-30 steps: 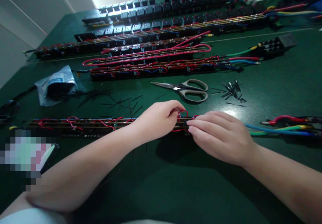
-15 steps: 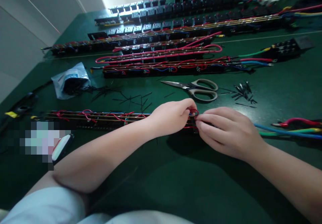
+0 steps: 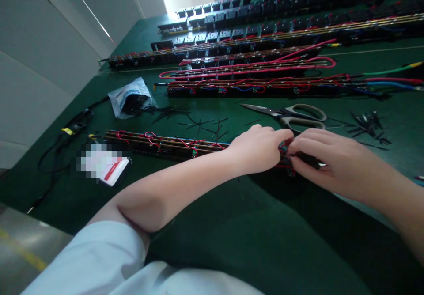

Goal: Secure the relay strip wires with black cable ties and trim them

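Pale blue cloth, a sleeve [image 3: 112, 246], fills the lower left of the frame, with the left arm reaching from it toward the right of centre. Green shows across the surface of the table [image 3: 251, 237], which carries everything here. Right of centre, the left hand [image 3: 256, 149] and right hand [image 3: 338, 160] come together over the near wired strip [image 3: 172, 146], which runs from left of centre to beneath them. The left fingers are curled in beside a small red wire [image 3: 284, 144]; their tips are partly hidden, so I cannot tell what they grip. The right thumb and forefinger come close together at the same spot, but whether they pinch anything cannot be told. A phone [image 3: 116, 171], partly pixelated, lies in front of the strip's left part, with a black cable [image 3: 61, 142] farther left. Just beyond the hands lie open-handled scissors [image 3: 276, 113], blades toward the left. Thin black ties [image 3: 202, 122] are scattered left of them, near an open plastic bag [image 3: 129, 98]; short black pieces [image 3: 369, 125] lie to the right. Farther back are another wired strip [image 3: 255, 87], long red cable loops [image 3: 245, 72] and, at the top, rows of black socket units [image 3: 218, 17].
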